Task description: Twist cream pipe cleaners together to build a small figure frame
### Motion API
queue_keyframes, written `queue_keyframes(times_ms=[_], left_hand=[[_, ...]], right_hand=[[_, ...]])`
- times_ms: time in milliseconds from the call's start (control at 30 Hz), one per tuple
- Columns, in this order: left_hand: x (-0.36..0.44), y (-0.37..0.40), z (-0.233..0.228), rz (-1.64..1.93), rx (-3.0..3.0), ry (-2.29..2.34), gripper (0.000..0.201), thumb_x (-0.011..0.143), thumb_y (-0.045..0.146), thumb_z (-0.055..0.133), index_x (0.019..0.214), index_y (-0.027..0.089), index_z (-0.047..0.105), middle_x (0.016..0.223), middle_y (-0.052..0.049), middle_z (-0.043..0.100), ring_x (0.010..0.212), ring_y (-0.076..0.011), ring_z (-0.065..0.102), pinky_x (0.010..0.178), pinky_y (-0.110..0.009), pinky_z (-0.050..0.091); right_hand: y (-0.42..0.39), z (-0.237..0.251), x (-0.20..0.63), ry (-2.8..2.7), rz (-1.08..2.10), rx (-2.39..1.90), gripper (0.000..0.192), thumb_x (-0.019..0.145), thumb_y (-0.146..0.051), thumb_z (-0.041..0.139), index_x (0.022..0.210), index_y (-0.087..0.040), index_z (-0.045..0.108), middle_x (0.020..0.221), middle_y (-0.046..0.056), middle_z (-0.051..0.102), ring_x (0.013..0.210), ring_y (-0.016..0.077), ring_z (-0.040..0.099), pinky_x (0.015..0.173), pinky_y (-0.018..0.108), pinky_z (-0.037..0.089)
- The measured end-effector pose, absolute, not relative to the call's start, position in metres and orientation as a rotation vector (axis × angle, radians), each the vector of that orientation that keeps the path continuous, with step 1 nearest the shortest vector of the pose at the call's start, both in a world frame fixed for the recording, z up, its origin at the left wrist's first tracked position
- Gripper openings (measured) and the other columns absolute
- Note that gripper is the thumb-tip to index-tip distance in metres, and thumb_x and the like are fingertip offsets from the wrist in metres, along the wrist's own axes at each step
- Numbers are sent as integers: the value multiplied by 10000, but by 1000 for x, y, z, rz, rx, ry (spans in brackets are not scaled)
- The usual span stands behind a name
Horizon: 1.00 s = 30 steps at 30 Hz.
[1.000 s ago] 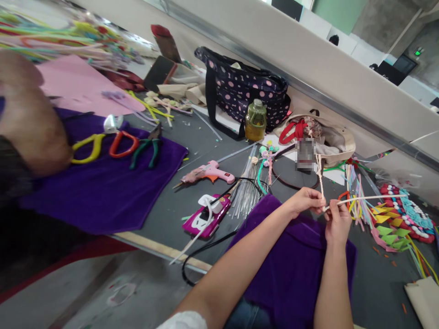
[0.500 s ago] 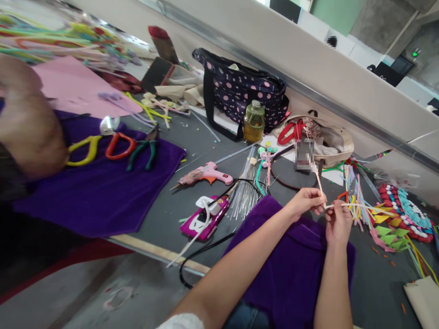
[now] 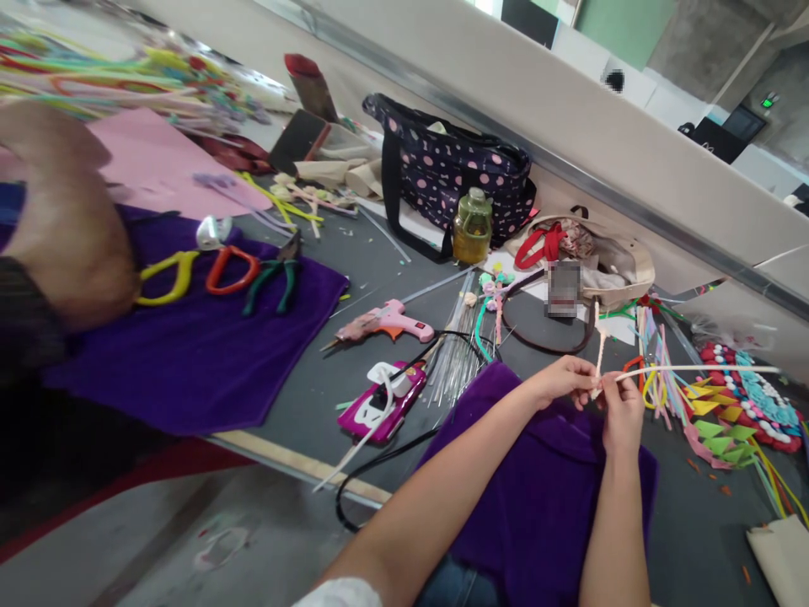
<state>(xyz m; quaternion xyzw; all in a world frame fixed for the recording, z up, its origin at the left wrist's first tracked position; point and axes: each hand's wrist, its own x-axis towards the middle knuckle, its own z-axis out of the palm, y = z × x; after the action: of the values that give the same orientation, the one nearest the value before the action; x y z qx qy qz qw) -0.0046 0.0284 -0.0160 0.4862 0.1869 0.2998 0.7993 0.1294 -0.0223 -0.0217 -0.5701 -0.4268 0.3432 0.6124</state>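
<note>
My left hand (image 3: 570, 381) is closed in a pinch on the lower end of a twisted, pale pink-white pipe cleaner (image 3: 600, 347) that stands up from the fingertips. Right beside it, my right hand (image 3: 623, 406) pinches a long white pipe cleaner (image 3: 701, 368), whose free end stretches out to the right. The two pieces meet between my fingertips, where the join is mostly hidden. Below both hands a purple cloth (image 3: 524, 497) covers the table edge and my lap.
Left of my arms lie a pink glue gun (image 3: 398, 320), a magenta power strip (image 3: 385, 409) with cables and a bundle of thin wires (image 3: 458, 362). A bottle (image 3: 473, 228) stands by a dotted bag (image 3: 436, 169). Another person's arm (image 3: 69, 228) reaches in near pliers (image 3: 275, 282).
The white pipe cleaner's free end now extends further right and lies straighter. The twisted piece has become more upright and lower, and my hands have drawn closer together.
</note>
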Motion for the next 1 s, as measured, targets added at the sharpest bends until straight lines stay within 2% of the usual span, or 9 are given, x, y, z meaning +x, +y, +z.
queue_keyframes(times_ms=[100,167,267,433,667,867,1000], left_hand=[[-7,28,-16,564,1068,337,336,658,432,721,715,121,606,592,9,584,475,-67,512,476,-198,450],[-7,27,-16,520,1075,330,347,653,442,726,717,121,611,584,11,581,472,-65,507,473,-193,440],[-6,27,-17,508,1081,396,382,634,475,730,704,119,608,535,19,558,465,-73,517,479,-199,443],[-5,29,-23,577,1132,493,428,583,472,756,775,114,620,599,3,598,532,-104,583,511,-216,463],[-3,29,-28,555,1248,572,363,590,432,746,718,115,626,531,22,568,525,-119,580,525,-235,461],[-8,30,-26,505,1195,516,355,516,282,794,802,122,657,610,15,620,568,-121,590,551,-239,466],[-11,31,-24,524,1214,520,282,563,248,741,807,129,662,613,17,617,558,-114,581,540,-231,455]], right_hand=[[-23,-21,132,-947,990,-1279,353,700,-463,696,855,-159,606,571,-50,536,430,76,436,407,194,326],[-23,-21,132,-927,1028,-1278,345,687,-453,712,842,-159,620,577,-45,545,443,81,456,418,199,343],[-22,-22,133,-908,958,-1300,314,665,-439,733,743,-166,601,551,-55,529,432,80,449,413,197,331],[-18,-30,136,-894,763,-1359,330,663,-459,725,739,-161,604,474,-86,446,383,63,348,386,193,253],[-17,-35,139,-1040,478,-1481,379,678,-502,680,766,-134,663,513,-37,524,460,99,418,446,223,326],[-18,-34,139,-1055,478,-1461,379,681,-516,673,749,-143,666,520,-26,539,471,114,432,462,234,331],[-18,-34,139,-1068,505,-1439,370,685,-514,679,741,-148,660,517,-26,535,473,115,424,465,234,320]])
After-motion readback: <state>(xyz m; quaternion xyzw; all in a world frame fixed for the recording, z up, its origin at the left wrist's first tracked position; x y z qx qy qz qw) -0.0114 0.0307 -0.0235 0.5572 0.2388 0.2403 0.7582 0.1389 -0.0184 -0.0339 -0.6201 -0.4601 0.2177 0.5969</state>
